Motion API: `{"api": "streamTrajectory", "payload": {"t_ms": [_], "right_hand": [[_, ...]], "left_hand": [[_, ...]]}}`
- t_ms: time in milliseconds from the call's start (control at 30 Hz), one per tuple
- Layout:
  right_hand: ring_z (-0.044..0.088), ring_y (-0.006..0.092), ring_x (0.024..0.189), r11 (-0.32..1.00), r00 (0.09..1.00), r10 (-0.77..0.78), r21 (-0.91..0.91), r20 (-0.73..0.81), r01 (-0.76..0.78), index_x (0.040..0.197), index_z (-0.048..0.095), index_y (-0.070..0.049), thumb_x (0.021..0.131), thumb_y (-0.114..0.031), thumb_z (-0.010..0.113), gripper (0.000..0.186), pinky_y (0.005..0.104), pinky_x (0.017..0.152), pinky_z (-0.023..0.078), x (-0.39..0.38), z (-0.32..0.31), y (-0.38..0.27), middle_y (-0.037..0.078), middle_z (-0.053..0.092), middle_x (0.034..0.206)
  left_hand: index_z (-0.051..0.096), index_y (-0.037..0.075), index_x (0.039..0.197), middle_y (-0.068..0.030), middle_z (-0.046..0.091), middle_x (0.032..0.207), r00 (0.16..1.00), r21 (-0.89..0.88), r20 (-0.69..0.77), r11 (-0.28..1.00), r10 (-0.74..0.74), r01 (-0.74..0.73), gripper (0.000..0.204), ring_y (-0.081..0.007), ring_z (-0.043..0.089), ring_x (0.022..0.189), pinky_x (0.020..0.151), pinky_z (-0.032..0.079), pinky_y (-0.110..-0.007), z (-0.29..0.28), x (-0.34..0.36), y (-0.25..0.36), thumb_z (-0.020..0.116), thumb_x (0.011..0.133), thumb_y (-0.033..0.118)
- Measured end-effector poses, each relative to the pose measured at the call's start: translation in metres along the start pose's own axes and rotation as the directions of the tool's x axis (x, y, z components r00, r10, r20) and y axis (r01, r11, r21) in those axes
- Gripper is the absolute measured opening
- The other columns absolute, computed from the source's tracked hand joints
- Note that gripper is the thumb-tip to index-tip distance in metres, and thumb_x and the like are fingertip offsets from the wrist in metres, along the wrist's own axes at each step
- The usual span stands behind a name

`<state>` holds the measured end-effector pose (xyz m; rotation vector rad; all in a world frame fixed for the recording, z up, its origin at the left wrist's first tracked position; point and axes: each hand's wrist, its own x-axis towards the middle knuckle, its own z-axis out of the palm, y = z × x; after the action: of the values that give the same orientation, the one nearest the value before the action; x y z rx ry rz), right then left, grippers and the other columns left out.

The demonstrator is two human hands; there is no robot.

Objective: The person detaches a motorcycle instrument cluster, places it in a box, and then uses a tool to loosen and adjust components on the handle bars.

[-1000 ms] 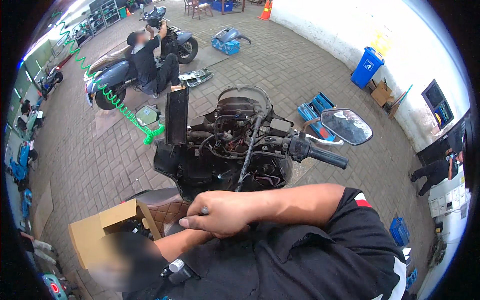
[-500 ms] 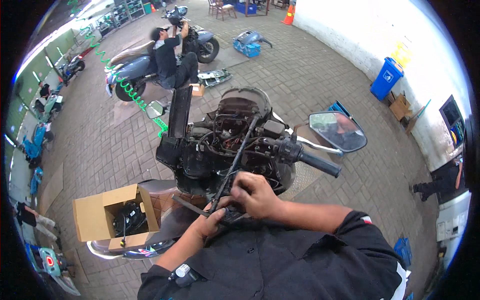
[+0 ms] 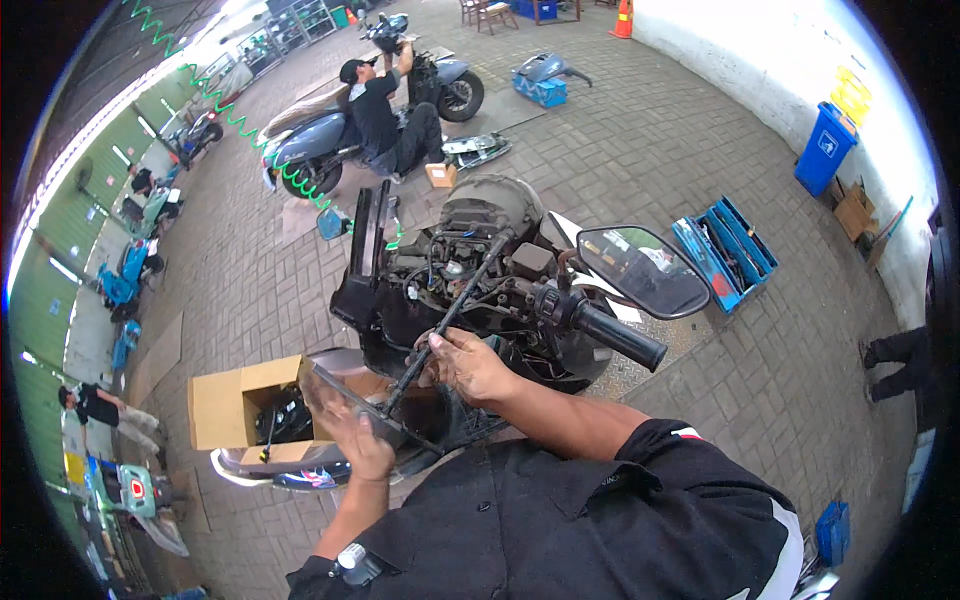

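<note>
A long dark T-handle wrench (image 3: pixel 411 372) slants from my chest toward the opened front of a dark scooter (image 3: pixel 490 210), its far tip among the exposed parts. My right hand (image 3: pixel 470 365) is closed round the shaft, a little above the crossbar. Near the crossbar's left end, my left hand (image 3: pixel 355 430) is spread, its fingers slightly blurred; whether it touches the bar I cannot tell. Wiring and hoses (image 3: pixel 450 265) lie bare around the shaft. The black handlebar grip (image 3: pixel 620 335) and a mirror (image 3: pixel 645 272) stick out at right.
An open cardboard box (image 3: pixel 225 410) holding a black part rests on the scooter's seat area at left. A blue toolbox (image 3: pixel 725 255) lies open on the brick floor at right. Ahead, a co-worker (image 3: pixel 385 120) sits beside a grey-blue scooter (image 3: pixel 310 150). A green coiled hose (image 3: pixel 235 120) hangs at upper left.
My left hand has come off the wrench's crossbar area and opened out to the left. My right hand has moved up onto the shaft. The crossbar has turned, and the whole view has shifted.
</note>
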<state>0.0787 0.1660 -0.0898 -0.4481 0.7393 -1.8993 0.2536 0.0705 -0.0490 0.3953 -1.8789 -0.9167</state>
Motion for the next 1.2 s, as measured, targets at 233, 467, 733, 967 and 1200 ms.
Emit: {"api": "streamTrajectory", "payload": {"t_ms": [233, 467, 733, 967, 1200], "right_hand": [[0.062, 0.0142, 0.072, 0.999, 0.992, -0.015, 0.029, -0.128, 0.019, 0.099, 0.060, -0.005, 0.099, -0.024, 0.056, 0.020, 0.0313, 0.063, 0.052, -0.005, 0.019, -0.012, 0.004, 0.064, 0.085], [0.056, 0.0089, 0.061, 0.850, 0.950, 0.136, 0.460, 0.280, -0.257, 0.094, 0.056, -0.009, 0.099, -0.027, 0.056, 0.019, 0.0236, 0.047, 0.044, 0.014, -0.033, -0.006, -0.001, 0.060, 0.074], [0.062, 0.0195, 0.075, 0.998, 0.991, 0.046, 0.045, 0.130, -0.052, 0.118, 0.055, -0.002, 0.102, -0.030, 0.048, 0.033, 0.0348, 0.069, 0.054, -0.016, 0.022, -0.029, 0.011, 0.062, 0.096], [0.061, 0.0159, 0.077, 0.995, 0.990, 0.101, -0.011, 0.094, -0.100, 0.111, 0.057, -0.003, 0.102, -0.031, 0.048, 0.031, 0.0332, 0.070, 0.054, -0.021, 0.015, -0.031, 0.008, 0.062, 0.093], [0.061, 0.0150, 0.077, 0.999, 0.996, 0.036, -0.025, 0.083, -0.034, 0.108, 0.058, -0.003, 0.101, -0.030, 0.051, 0.029, 0.0326, 0.067, 0.053, -0.023, 0.018, -0.027, 0.007, 0.063, 0.090]], "left_hand": [[0.064, 0.013, 0.125, -0.0224, 0.044, 0.144, 0.904, 0.575, 0.368, 0.711, 0.216, -0.404, 0.060, -0.0386, 0.047, 0.127, 0.106, 0.033, -0.051, -0.020, -0.001, 0.024, 0.069, 0.066, 0.014], [0.067, 0.017, 0.120, -0.0067, 0.060, 0.130, 0.883, 0.719, 0.421, 0.517, 0.208, -0.465, 0.061, -0.0282, 0.052, 0.120, 0.099, 0.035, -0.047, -0.026, 0.027, 0.061, 0.075, 0.061, 0.021], [0.064, -0.005, 0.084, -0.0170, 0.064, 0.061, 0.442, -0.201, 0.478, 0.395, -0.759, 0.896, 0.067, -0.0263, 0.065, 0.059, 0.055, 0.052, -0.037, -0.008, 0.018, 0.057, 0.037, 0.100, 0.054], [0.060, -0.001, 0.084, -0.0167, 0.064, 0.073, 0.795, 0.300, 0.212, 0.812, -0.568, 0.500, 0.039, -0.0259, 0.061, 0.063, 0.060, 0.048, -0.036, -0.012, -0.010, 0.044, 0.050, 0.098, 0.034], [0.062, 0.001, 0.100, -0.0183, 0.064, 0.098, 0.974, 0.537, 0.197, 0.820, 0.107, -0.199, 0.033, -0.0346, 0.060, 0.092, 0.086, 0.046, -0.043, -0.004, -0.014, 0.065, 0.071, 0.070, 0.011]]}}
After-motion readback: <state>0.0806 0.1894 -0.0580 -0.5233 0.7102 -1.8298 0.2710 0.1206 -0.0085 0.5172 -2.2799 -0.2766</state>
